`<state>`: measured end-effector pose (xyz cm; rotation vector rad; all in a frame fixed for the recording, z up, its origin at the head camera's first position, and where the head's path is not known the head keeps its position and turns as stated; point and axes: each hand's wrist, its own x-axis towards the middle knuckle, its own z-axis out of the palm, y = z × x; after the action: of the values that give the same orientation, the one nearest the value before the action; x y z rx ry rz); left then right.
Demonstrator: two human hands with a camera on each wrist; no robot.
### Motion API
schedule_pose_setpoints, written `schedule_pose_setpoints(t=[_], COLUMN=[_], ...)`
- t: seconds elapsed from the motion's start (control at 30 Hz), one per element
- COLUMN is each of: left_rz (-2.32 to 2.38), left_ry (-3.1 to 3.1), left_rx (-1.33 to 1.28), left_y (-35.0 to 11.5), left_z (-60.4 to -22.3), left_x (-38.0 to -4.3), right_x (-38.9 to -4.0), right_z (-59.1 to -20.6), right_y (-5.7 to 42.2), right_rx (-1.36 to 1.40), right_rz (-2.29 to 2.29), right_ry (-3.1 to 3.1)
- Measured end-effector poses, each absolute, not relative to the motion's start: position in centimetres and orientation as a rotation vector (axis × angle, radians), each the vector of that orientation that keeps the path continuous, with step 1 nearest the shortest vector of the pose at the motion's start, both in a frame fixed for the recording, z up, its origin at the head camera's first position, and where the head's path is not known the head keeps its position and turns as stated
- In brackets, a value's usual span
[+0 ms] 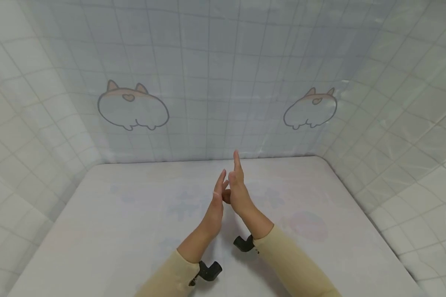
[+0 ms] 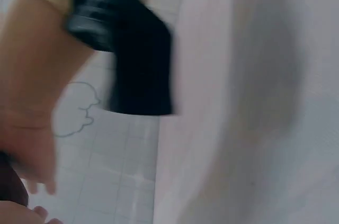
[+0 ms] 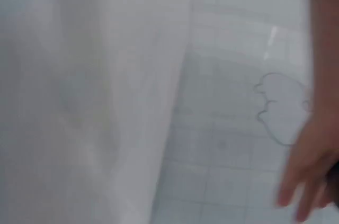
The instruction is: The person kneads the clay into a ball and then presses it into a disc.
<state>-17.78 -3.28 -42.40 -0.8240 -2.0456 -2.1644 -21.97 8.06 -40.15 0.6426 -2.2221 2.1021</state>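
Note:
In the head view my left hand and right hand stand upright with the palms facing each other above the white surface. Their fingers are mostly straight, pointing forward and up. Between them near the finger bases shows a small dark brown, rounded thing; its kind is not clear. In the left wrist view, part of this dark thing appears at the left edge beside a hand. The right wrist view catches only a dark sliver of it at the right edge. Both wrist views are blurred, and the palms are mostly hidden.
Below the hands lies a white tabletop with faint pale prints. Grid-patterned sheets with cartoon animal drawings rise behind and at both sides. Black wrist cameras jut inward from the beige sleeves.

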Motion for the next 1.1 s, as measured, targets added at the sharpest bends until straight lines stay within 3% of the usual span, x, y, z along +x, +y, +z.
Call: schedule_pose_setpoints(t=[0.27, 0.63, 0.93, 1.1], left_rz=[-2.22, -2.065, -2.149, -2.111], left_ry=[-1.865, -1.98, -2.073, -2.187], left_rx=[-0.888, -0.681, -0.545, -0.512], left_y=[-3.9, -5.0, -5.7, -5.8], left_z=[-40.8, -39.6, -41.1, -41.8], left_x=[-17.9, -19.1, -20.5, -20.6], right_x=[-21.8, -20.2, -18.6, -18.0], right_z=[-41.7, -42.2, -42.4, -42.0], right_y=[7.7, 7.4, 6.7, 6.8], right_rx=[0.835, 1.105, 1.332, 1.31], right_rz=[1.707, 1.775, 1.734, 1.769], right_ry=[-2.374, -2.212, -2.046, -2.029])
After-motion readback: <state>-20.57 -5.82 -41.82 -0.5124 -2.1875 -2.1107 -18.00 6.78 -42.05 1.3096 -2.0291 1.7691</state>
